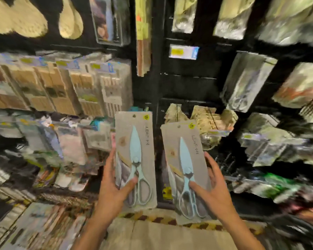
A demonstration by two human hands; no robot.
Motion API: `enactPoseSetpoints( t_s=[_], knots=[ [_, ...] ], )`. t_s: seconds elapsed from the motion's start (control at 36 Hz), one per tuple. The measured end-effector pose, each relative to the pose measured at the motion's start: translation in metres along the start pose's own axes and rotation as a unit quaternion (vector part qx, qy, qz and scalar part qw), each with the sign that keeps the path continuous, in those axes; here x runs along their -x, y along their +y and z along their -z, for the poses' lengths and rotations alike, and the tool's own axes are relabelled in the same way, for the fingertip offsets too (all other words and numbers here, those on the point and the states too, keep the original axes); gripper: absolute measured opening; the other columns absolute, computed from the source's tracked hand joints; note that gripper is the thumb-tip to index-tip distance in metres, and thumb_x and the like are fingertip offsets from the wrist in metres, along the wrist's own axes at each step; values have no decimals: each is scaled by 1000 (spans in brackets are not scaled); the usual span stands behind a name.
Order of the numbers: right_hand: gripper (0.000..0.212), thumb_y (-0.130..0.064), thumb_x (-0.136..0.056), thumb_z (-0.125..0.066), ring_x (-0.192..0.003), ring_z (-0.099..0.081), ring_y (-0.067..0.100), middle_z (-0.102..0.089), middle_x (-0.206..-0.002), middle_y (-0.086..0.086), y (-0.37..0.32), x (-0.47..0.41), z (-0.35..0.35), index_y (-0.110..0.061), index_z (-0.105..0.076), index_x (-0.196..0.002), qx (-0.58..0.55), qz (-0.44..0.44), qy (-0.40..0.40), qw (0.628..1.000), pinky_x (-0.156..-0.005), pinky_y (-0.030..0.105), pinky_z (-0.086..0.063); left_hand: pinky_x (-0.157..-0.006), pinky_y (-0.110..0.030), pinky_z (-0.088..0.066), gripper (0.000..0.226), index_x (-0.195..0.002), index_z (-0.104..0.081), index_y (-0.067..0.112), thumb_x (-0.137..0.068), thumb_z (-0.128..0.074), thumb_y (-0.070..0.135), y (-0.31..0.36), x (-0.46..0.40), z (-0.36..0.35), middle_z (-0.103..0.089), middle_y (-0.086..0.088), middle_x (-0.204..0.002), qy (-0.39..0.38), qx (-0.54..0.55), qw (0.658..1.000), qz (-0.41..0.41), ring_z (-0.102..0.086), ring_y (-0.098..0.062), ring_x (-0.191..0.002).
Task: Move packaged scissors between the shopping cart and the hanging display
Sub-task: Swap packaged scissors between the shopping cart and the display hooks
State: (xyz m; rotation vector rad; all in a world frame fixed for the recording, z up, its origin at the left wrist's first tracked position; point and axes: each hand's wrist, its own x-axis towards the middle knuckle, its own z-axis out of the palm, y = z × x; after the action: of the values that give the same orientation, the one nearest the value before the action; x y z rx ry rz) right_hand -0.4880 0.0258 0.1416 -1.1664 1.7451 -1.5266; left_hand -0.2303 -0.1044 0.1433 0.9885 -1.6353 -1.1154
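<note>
In front of the hanging display (188,83), the person holds up two packs of scissors, one in each hand, both upright with the hang holes at the top. The left hand (114,188) grips the left pack (135,141) low on its outer edge, thumb pressed across the scissor handles and the other fingers curled behind the card. The right hand (212,190) holds the right pack (182,150) the same way, thumb on the front and fingers wrapped over the right edge. The two cards are near each other but apart, level with the lower rows of goods. The cart does not show here.

The step in hand looks like hanging the packs on a peg. The dark bay under the price tag (183,51) seems free, though blur hides any hook. It would go best one card at a time: keep it square to the peg, steer the small hole onto the tip, and slide it back before letting go.
</note>
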Motion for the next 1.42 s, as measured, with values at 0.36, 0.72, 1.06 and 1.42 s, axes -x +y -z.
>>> enactPoseSetpoints(
  t_s=[0.36,0.72,1.06,1.42],
  knots=[
    [87,-21,-82,-80,-114,-53,-19,-45,-124,-53,-2,23,167,-54,-30,-146,-18,34,110,993,-79,6,-52,-118,-37,-33,98,-148,-26,56,-80,-84,17,81,2,-154,-37,35,-150,-76,1,996,-45,-38,7,-138],
    [86,-9,-83,-79,-115,-59,-9,-54,-125,-44,-2,-41,220,-39,-34,-151,-28,68,172,982,-81,12,-54,-112,-36,-40,96,-149,-24,56,-81,-81,18,111,-63,-227,-34,39,-148,-130,16,988,-76,-39,12,-134],
    [87,-9,-83,-79,-117,-61,-1,-55,-139,-21,-2,-135,253,-41,-35,-151,-3,81,229,970,-81,17,-57,-112,-32,-37,97,-150,-21,56,-81,-80,22,115,-154,-274,-33,39,-149,-154,45,983,-92,-34,21,-131],
    [86,-10,-83,-80,-123,-62,11,-55,-145,-10,1,-199,271,-43,-37,-149,-22,87,220,971,-93,40,-59,-109,-31,-43,99,-143,-21,67,-81,-80,16,112,-191,-300,-39,35,-148,-177,61,978,-94,-42,0,-139]
  ],
)
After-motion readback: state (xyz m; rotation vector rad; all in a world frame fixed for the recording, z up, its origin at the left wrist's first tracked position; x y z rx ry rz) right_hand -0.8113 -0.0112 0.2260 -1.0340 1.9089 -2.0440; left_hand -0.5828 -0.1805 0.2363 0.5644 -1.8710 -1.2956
